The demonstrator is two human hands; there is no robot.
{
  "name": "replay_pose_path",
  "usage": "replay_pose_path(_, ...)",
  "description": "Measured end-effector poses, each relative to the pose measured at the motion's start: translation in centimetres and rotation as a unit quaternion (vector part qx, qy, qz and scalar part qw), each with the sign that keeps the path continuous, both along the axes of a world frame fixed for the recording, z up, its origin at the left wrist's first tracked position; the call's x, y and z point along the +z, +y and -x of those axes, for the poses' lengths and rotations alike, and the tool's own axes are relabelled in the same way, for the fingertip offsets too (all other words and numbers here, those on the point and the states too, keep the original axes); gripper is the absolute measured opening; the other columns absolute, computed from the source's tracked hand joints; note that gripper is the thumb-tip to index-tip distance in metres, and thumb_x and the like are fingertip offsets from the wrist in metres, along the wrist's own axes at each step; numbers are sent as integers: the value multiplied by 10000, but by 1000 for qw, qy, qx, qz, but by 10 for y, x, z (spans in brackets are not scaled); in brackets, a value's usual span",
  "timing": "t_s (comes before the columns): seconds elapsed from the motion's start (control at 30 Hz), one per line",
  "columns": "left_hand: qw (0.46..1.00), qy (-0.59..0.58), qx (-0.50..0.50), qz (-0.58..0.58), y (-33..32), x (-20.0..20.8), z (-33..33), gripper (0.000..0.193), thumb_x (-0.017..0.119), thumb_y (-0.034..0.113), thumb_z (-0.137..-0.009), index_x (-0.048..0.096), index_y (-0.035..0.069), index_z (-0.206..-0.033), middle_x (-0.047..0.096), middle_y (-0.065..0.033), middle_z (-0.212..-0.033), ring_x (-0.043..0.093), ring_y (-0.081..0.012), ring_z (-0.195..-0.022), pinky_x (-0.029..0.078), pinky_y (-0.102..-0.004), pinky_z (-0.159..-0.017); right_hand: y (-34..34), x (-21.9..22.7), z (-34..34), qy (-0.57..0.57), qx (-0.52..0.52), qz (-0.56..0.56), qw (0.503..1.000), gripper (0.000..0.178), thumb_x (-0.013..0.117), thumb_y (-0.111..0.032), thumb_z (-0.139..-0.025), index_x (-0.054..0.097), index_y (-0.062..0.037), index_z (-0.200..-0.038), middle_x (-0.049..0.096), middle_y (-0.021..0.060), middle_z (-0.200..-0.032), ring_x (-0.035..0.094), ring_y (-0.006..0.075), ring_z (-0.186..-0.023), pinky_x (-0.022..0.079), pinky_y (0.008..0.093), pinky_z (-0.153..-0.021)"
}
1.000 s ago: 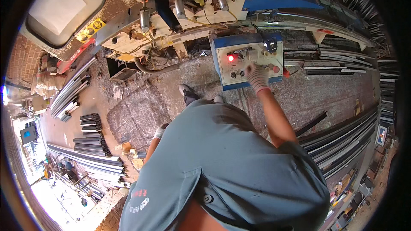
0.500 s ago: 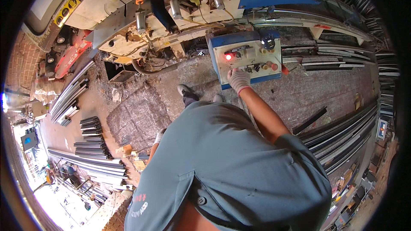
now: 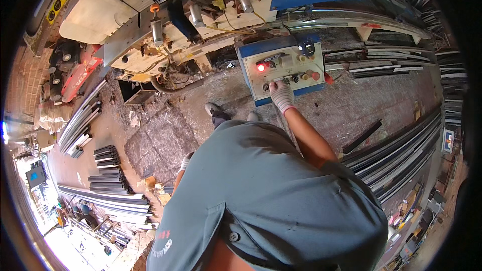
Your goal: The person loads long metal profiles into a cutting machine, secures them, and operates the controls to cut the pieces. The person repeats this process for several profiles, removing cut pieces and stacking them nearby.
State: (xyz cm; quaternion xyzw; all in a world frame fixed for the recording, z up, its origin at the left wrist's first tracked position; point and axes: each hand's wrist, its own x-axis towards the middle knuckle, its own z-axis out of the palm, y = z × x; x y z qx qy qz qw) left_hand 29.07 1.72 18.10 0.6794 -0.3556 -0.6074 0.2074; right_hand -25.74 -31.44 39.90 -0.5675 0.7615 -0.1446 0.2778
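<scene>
My right hand [image 3: 282, 96], in a pale knitted glove, reaches to the lower edge of a control box [image 3: 251, 76] with a blue case and light panel. Its fingers are closed together against the panel's lower row of knobs; what lies under the fingertips is hidden. Just left of them shows a dark knob [image 3: 266, 87]. A red lamp [image 3: 261, 68] glows above, and a red button [image 3: 315, 76] sits to the right. My left hand [image 3: 186, 161], also gloved, hangs low at my left side, mostly covered by my grey-green shirt, its fingers hidden.
Behind the box runs a long machine bed with several metal cylinders [image 3: 196, 16]. Long dark and white strips [image 3: 396, 155] are stacked on the right; more bundles [image 3: 108, 156] lie on the left floor. An open dark metal box [image 3: 135, 92] stands below the machine.
My right hand has shifted slightly right along the panel, uncovering a dark knob beside it. The view has turned a little; my left hand stays at my side.
</scene>
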Motion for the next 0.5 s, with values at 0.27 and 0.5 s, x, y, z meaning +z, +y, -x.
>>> replay_pose_path(0.27,1000,3,13,-11,-8,7,-7,394,654,109,-944,604,12,-1323,685,-123,-1249,618,-214,-1130,470,-336,-1001,-31,45,63,117,-45,178,976,349,604,-339,-929,681,-21,-1049,656,216,-1233,636,391,-1083,517,467,-887)
replay_pose_path(0.5,997,35,49,-49,-15,19,-5,388,665,86,-934,615,19,-1313,691,-112,-1233,621,-201,-1109,480,-328,-983,-41,32,73,129,19,103,986,308,623,-311,-897,671,-27,-1007,617,188,-1341,623,398,-1113,508,486,-939)
